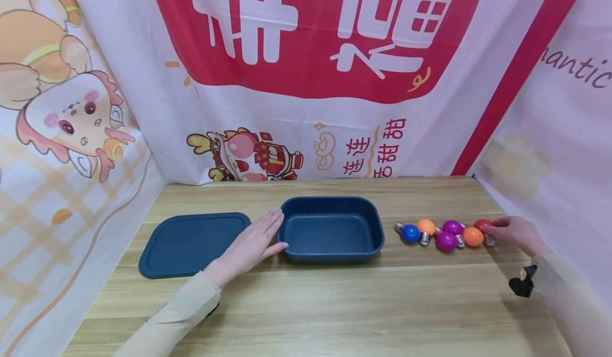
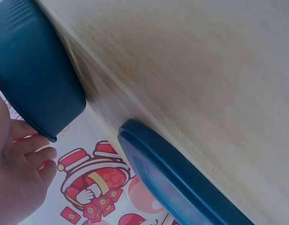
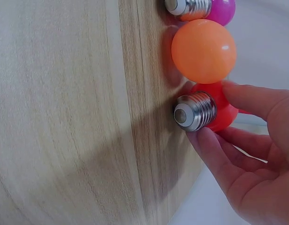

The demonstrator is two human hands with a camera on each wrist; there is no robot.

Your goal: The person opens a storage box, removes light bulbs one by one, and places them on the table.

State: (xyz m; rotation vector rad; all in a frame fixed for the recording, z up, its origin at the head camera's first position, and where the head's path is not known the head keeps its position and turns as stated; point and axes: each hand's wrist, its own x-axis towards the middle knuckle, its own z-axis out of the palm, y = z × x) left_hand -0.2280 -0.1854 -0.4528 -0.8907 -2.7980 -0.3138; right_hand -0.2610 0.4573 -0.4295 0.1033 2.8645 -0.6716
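A dark blue rectangular box stands without its lid on the wooden table. My left hand rests at the box's left side, fingers extended, and the fingertips touch its rim in the left wrist view. At the right end of a group of bulbs, my right hand pinches a red light bulb between thumb and fingers. The bulb's metal screw base faces the right wrist camera and lies close to the tabletop. An orange bulb touches the red one.
Left of the box lies its flat blue lid. Between box and right hand lie a blue bulb, another orange bulb and two purple bulbs, the nearer purple bulb in front. Printed cloth hangs behind the table.
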